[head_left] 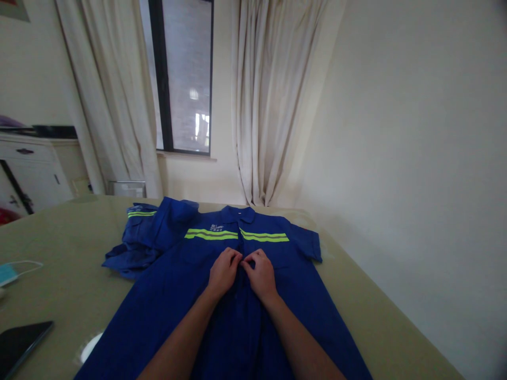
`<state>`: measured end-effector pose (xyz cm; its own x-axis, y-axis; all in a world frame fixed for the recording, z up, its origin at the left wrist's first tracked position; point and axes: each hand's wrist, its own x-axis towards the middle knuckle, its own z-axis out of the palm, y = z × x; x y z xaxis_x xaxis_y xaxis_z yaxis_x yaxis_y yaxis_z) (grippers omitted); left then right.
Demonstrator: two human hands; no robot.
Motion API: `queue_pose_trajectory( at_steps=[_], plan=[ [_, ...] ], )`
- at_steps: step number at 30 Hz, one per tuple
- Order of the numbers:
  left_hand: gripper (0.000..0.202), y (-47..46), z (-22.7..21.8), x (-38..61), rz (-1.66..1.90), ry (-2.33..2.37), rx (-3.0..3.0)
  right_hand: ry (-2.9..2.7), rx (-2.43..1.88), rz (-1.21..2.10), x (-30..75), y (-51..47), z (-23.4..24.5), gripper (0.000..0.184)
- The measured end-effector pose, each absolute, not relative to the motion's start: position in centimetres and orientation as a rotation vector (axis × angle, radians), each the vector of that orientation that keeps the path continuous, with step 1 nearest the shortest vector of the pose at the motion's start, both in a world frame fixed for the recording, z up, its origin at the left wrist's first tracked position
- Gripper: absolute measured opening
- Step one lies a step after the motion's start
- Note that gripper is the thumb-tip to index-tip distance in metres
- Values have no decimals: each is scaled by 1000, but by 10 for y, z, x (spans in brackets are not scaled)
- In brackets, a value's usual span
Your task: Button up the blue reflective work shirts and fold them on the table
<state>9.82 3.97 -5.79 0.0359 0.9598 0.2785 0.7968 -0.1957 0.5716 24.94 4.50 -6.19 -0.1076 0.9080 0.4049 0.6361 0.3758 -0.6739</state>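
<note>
A blue short-sleeved work shirt [301,295] with yellow-green reflective stripes lies spread on the table, its collar at the far side. My left hand [225,272] is closed in a pinch on the shirt's front opening, just below the chest stripe. Right beside it, my right hand [259,272] pinches the same front edge, and the fingertips of both hands nearly meet. Whatever small fastening may be between the fingers is hidden. A second blue garment [138,232], bunched up and also striped, sits against the shirt's left side.
The greenish table [67,232] runs up to the white wall [415,158] on the right. At the left edge lie a dark phone or tablet [24,345] and a blue face mask [7,274]. Beige curtains [269,100] flank the window [188,79]. A white cabinet [31,169] stands at far left.
</note>
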Motion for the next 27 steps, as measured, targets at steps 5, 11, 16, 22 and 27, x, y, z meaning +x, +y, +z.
queue_pose_trajectory(
  at_steps=[5, 11, 16, 22, 27],
  plan=[
    [30, 34, -63, 102, 819, 1784, 2210, -1770, -1369, 466, 254, 53, -65, 21],
    [45, 19, -70, 116, 653, 1772, 2357, -1779, -1665, 344, 249, 48, -56, 42],
    [49, -3, -72, 121, 493, 1857, 2446, -1987, -1764, 261, 239, 65, -41, 31],
    [45, -19, -61, 118, 479, 1867, 2429, -2102, -1588, 290, 230, 89, -47, 11],
    [28, 18, -38, 112, 498, 2014, 2175, -2100, -1534, 263, 232, 86, -56, 16]
  ],
)
